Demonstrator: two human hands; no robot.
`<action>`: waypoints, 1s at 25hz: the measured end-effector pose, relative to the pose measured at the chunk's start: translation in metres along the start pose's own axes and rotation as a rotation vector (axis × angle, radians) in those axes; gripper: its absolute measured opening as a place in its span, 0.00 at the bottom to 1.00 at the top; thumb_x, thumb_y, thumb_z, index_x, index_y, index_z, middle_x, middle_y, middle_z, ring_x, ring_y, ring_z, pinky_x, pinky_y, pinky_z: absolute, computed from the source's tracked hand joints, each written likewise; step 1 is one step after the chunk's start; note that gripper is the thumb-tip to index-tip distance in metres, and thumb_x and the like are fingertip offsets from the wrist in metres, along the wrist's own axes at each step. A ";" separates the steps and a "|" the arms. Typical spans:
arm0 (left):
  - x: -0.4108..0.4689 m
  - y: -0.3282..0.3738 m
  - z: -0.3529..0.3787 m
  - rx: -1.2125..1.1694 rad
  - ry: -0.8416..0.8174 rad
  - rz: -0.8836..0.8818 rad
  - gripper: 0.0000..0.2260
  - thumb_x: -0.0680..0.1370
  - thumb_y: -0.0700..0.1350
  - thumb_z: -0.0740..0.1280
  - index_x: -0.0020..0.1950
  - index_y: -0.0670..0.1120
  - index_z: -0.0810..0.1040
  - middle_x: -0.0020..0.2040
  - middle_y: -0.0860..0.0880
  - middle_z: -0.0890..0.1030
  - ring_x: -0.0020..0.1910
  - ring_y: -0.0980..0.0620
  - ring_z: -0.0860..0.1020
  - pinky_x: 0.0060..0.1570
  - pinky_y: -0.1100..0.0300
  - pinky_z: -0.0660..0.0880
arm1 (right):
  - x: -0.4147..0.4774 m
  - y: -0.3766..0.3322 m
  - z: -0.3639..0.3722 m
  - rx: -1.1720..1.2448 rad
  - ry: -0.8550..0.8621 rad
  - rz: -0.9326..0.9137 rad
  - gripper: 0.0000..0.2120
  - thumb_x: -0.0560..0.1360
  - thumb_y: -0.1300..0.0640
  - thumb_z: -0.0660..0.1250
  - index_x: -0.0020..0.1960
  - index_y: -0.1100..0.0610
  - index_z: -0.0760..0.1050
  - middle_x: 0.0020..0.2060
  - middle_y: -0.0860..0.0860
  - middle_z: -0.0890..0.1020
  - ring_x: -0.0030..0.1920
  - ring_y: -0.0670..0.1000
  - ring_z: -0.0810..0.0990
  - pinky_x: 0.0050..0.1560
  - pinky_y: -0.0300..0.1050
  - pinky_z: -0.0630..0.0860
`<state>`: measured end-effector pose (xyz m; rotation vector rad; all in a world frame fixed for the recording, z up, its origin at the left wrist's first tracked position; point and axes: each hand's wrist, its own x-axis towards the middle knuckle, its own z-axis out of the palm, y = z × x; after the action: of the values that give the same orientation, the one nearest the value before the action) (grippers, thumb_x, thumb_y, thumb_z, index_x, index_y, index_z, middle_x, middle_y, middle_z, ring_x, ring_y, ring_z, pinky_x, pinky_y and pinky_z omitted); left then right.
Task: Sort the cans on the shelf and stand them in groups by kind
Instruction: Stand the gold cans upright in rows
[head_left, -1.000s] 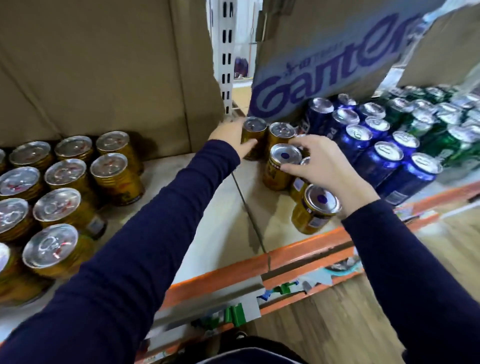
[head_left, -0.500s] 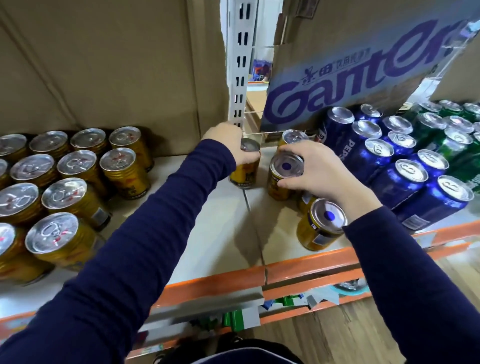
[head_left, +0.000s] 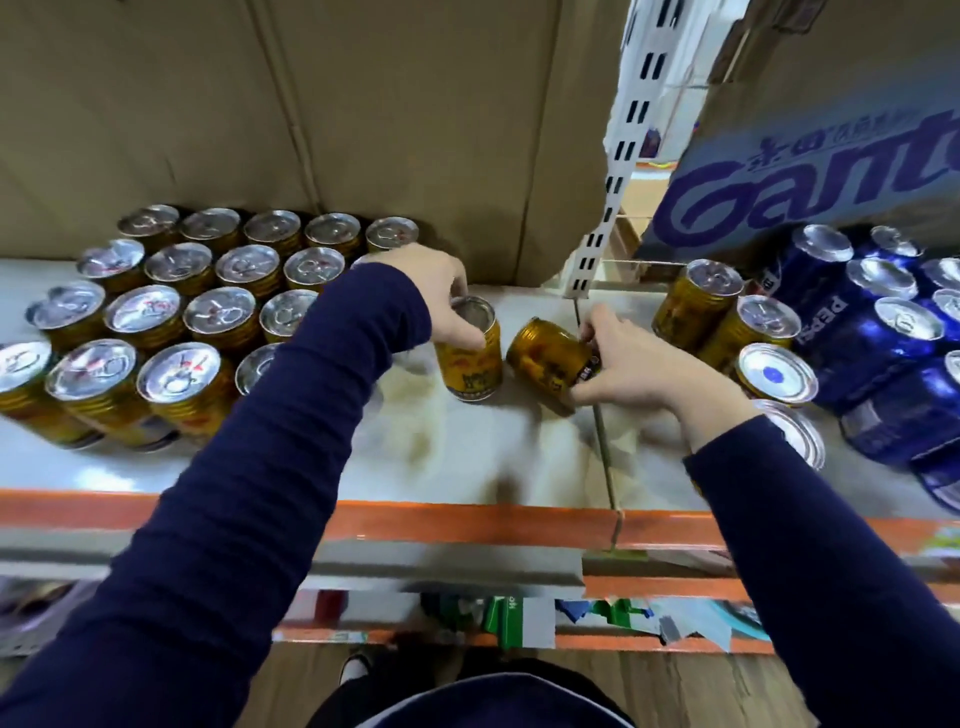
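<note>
My left hand (head_left: 441, 296) grips the rim of an upright gold can (head_left: 470, 364) at the middle of the shelf (head_left: 467, 457). Beside it, my right hand (head_left: 623, 364) holds a second gold can (head_left: 545, 358) tilted onto its side, its base pointing left. A block of several gold cans (head_left: 171, 322) stands in rows at the left, partly hidden by my left arm. Three more gold cans (head_left: 727, 317) stand at the right, next to a group of blue Pepsi cans (head_left: 872, 353).
Brown cardboard (head_left: 311, 104) lines the back of the shelf, and a box printed "Ganten" (head_left: 805, 176) sits above the blue cans. A white slotted upright (head_left: 618, 171) divides the bays. The orange shelf edge (head_left: 467, 519) runs along the front.
Both hands have carried their gold cans leftward from the right bay toward the gold block. The right hand's can has tipped from upright onto its side. The view shifted left.
</note>
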<state>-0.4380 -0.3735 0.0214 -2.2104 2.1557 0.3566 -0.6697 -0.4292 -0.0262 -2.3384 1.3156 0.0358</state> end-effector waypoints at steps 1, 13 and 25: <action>-0.001 0.003 0.003 0.016 -0.007 0.025 0.28 0.66 0.66 0.69 0.57 0.48 0.75 0.47 0.50 0.78 0.45 0.49 0.75 0.42 0.57 0.74 | 0.003 -0.005 0.005 0.009 0.007 0.005 0.29 0.65 0.47 0.76 0.58 0.51 0.62 0.48 0.49 0.74 0.44 0.47 0.73 0.36 0.40 0.67; -0.038 -0.055 -0.011 0.138 0.078 -0.075 0.34 0.59 0.72 0.70 0.54 0.48 0.79 0.47 0.49 0.82 0.44 0.48 0.78 0.42 0.53 0.79 | 0.003 -0.050 0.024 0.271 0.225 -0.114 0.33 0.66 0.47 0.75 0.68 0.46 0.68 0.50 0.44 0.74 0.50 0.47 0.74 0.47 0.40 0.69; -0.058 -0.078 0.012 0.025 0.145 -0.069 0.35 0.67 0.66 0.69 0.67 0.47 0.70 0.64 0.44 0.71 0.65 0.43 0.68 0.60 0.44 0.71 | -0.015 -0.075 0.046 0.227 0.244 -0.115 0.34 0.68 0.47 0.76 0.69 0.50 0.67 0.60 0.50 0.73 0.62 0.50 0.71 0.59 0.40 0.65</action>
<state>-0.3627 -0.3110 0.0100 -2.3583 2.1305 0.1701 -0.6079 -0.3660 -0.0356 -2.2700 1.2189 -0.4251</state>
